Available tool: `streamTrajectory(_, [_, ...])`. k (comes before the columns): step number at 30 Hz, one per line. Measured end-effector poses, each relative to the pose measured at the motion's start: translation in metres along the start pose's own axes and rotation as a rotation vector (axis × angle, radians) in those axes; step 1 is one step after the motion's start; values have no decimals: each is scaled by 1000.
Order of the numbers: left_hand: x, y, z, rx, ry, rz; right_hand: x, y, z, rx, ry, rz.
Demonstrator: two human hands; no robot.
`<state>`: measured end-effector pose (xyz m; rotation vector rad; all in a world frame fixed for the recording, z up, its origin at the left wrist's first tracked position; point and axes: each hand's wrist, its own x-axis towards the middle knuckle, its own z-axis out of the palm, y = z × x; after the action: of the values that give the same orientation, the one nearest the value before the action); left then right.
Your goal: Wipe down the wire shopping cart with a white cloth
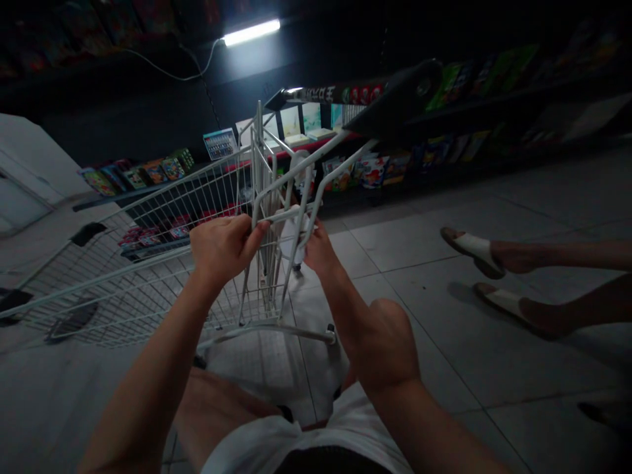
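Observation:
A wire shopping cart point(162, 276) stands tilted across the view, with its dark handle point(340, 92) at the upper right. My left hand point(222, 243) is closed on the cart's frame, thumb lying along a bar. On the other side of the bent white tubes, my right hand point(320, 249) is closed, its fingers largely hidden. Beside those fingers, inside the tubes, is a soft-looking white item point(292, 238); whether it is cloth or something else I cannot make out. My knees are bent low beside the cart.
Dark shelves point(168, 178) with packaged goods and books run behind the cart. A lit tube lamp point(251, 31) with a white cable hangs above. To the right, another person's feet in white sandals point(498, 299) rest on the tiled floor point(375, 237). A cart wheel point(330, 332) is near my legs.

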<state>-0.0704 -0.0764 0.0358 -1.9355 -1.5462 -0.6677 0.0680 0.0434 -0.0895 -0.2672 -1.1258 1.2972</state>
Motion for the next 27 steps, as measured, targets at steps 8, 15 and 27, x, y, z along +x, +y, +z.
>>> streamTrajectory(8, [-10,-25,-10,-137,25,59,-71,49,7,-263,-89,137])
streamTrajectory(15, [-13,-45,-10,-246,45,123,-74,40,0,-547,-87,-59])
streamTrajectory(27, [-7,-74,-1,-433,-7,84,8,-21,75,-592,29,-567])
